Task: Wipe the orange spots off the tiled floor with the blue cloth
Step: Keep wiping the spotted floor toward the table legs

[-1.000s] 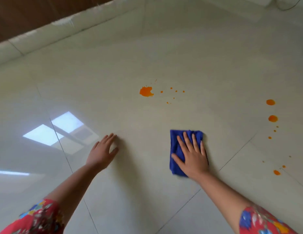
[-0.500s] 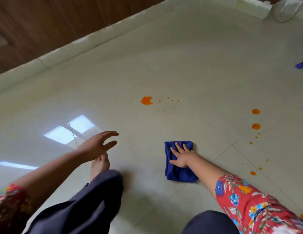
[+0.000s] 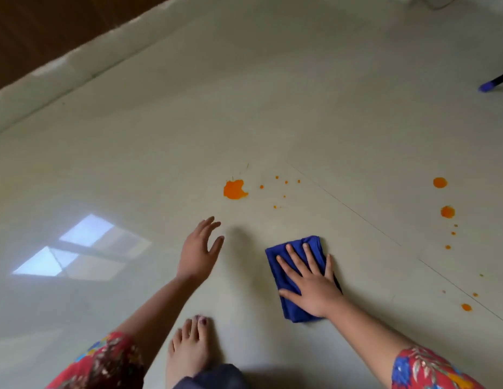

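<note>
Right grip [image 3: 309,287] flat on the blue cloth [image 3: 295,314], fingers spread, nothing pinched.
Bare foot [image 3: 188,352] is nearest on the tiled floor [image 3: 301,108], then the left grip [image 3: 198,254] just past it, fingers loosely apart and holding nothing. Cloth's folded, lying on the floor right of that. Big orange spot [image 3: 235,189] with tiny specks [image 3: 277,177] sits a bit beyond both, untouched, and a trail of orange drops [image 3: 447,211] runs well off to the right.

L hand [image 3: 198,252] off the glossy pale floor tiles [image 3: 301,108] now — lifted, fingers spread. Bare foot [image 3: 188,349] stepped in below it. R hand [image 3: 309,284] back flat across the folded blue cloth [image 3: 274,276] — not just its top.
</note>
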